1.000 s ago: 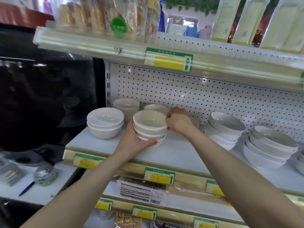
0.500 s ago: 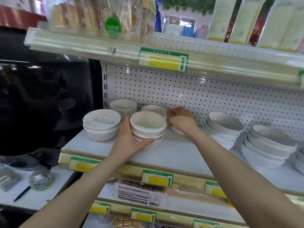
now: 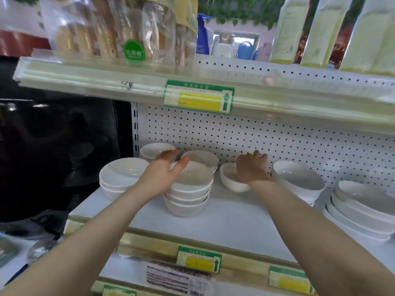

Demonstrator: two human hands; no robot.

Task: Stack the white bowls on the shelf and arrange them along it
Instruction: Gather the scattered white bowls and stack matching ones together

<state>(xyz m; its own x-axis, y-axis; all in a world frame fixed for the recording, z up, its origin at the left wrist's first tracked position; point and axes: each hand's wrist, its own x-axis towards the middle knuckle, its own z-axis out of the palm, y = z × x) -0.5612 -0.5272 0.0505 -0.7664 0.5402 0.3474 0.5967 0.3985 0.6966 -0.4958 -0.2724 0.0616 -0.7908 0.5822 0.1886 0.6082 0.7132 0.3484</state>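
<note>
White bowls are mid-stacking — left hand [image 3: 162, 176] rests fingers spread on the three-bowl stack [image 3: 188, 193], right hand [image 3: 251, 167] just beside it curls over a single bowl [image 3: 232, 179] — next, lift it onto that stack

body: two bare forearms | left hand [image 3: 159, 177] | right hand [image 3: 251, 168] | sleeveless

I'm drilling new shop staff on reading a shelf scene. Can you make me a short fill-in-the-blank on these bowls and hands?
1. The right hand grips a ____ bowl standing alone.
2. The left hand rests on the front stack of ____ bowls.
3. Behind the bowls is a white ____ panel.

Missing words: single; three; perforated
</note>
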